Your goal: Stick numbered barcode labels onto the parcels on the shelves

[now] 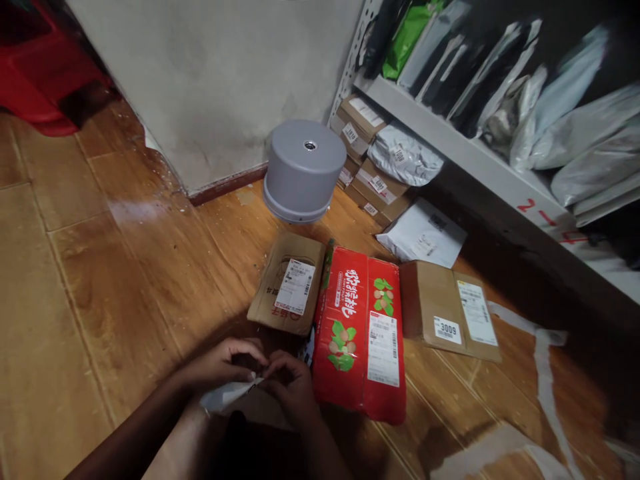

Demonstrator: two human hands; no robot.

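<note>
My left hand (227,365) and my right hand (293,383) meet low in the head view, both with fingers pinched together. Between the fingertips is the edge of a thin white sheet (227,397), paper or film, I cannot tell which. The sheet hangs down to the left, above my lap. Just beyond my fingers lies a brown cardboard box (265,293) with a shipping label. Right of my right hand is a red carton (345,373) with printed green leaves and a white label. What lies below my hands is dark and hard to make out.
A taped brown box (425,307) marked 3009 lies right of the carton. A grey round stool (305,167) stands by the wall. White strips (545,373) trail on the floor at right. Shelving (480,160) holds bagged parcels, with boxes beneath. A red stool (40,73) is far left.
</note>
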